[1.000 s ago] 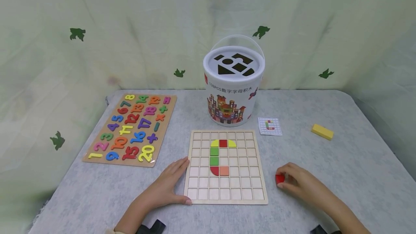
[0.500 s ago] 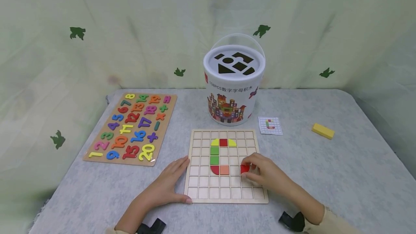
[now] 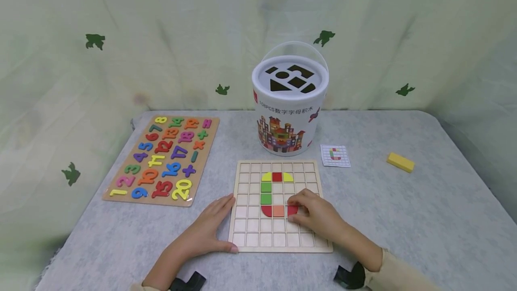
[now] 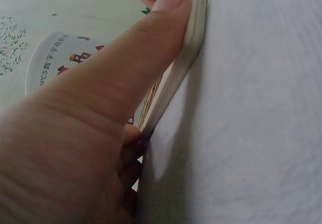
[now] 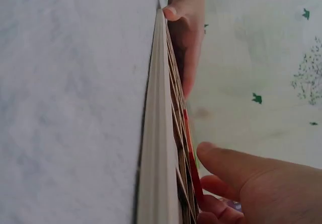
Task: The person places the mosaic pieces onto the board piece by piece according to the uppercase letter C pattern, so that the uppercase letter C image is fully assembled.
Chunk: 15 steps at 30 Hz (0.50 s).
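Observation:
A square wooden grid board (image 3: 249, 240) lies on the table with flat coloured blocks set in its cells. My left hand (image 3: 207, 232) rests at its left edge, fingers straight along the side and thumb against the lower left corner. Over the lower middle of the board, my right hand (image 3: 317, 214) pinches a red block (image 3: 292, 210) between thumb and fingers. That block sits at the cell right of a salmon block (image 3: 278, 211); a red rounded block (image 3: 266, 211) is further left. In the right wrist view, the held red block (image 5: 195, 176) appears level with the board's top.
Behind the board stands a white bucket (image 3: 286, 111) with shaped holes in its lid. A small pattern card (image 3: 335, 156) and a yellow block (image 3: 400, 162) lie to the right. The number puzzle board (image 3: 161, 161) is at the left.
My right hand has carried the red block leftward from the table onto the board, down to the cell beside the salmon block. The left hand has stayed at the board's edge.

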Available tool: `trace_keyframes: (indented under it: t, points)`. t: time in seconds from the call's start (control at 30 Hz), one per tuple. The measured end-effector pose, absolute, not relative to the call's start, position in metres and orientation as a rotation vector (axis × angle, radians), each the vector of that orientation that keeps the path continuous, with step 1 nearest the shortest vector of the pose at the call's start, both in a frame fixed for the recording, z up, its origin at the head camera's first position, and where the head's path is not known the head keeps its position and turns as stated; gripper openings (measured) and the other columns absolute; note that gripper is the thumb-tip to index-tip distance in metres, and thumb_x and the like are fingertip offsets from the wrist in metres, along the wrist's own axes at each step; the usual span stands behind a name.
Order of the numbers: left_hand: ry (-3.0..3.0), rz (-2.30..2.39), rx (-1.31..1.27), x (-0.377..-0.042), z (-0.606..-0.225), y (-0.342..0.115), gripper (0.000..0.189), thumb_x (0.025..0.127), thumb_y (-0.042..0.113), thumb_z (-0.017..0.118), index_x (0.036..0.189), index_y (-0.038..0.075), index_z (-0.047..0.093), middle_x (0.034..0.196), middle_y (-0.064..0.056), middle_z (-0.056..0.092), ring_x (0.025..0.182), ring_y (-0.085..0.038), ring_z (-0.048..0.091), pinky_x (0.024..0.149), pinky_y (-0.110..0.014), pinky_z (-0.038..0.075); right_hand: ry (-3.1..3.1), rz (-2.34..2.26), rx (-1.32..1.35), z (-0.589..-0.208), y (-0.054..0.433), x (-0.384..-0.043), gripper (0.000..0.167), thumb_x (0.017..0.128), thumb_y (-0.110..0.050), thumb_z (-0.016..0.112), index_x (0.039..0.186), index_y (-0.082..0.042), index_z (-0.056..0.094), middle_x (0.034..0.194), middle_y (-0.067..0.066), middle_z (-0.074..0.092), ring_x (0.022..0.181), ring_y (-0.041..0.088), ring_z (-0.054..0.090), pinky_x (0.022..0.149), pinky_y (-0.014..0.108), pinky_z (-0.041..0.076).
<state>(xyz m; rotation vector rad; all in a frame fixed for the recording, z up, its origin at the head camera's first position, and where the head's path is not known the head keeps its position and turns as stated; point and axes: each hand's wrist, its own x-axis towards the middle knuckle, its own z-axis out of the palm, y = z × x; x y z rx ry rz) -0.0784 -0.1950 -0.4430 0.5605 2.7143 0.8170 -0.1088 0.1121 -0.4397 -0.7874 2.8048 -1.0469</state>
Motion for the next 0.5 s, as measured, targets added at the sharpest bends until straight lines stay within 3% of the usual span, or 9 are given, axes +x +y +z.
trace_keyframes:
  t: [0.23,0.5]
  points:
    - [2.716,0.814,0.564,-0.0783,-0.4445,-0.1955,0.118,0.053,0.068,0.069,0.144,0.012,0.021,0.148,-0.001,0.016,0.133,-0.023,0.013,0.104,-0.047,0.019,2.763,-1.110,-0.795,-0.4407,0.1120,-0.1111,0.014,0.080,-0.017,0.068,0.094,-0.020,0.066,0.090,-0.013,0.051,0.072,0.005,0.044,0.061,0.020,0.041]
    - [2.722,0.795,0.559,-0.0780,-0.4439,-0.1966,0.118,0.053,0.069,0.069,0.144,0.012,0.020,0.148,-0.002,0.016,0.133,-0.023,0.012,0.104,-0.047,0.019,2.786,-1.003,-0.798,-0.4391,0.1083,-0.1116,0.019,0.081,-0.022,0.067,0.100,-0.021,0.064,0.093,-0.013,0.050,0.074,0.004,0.045,0.063,0.021,0.043]
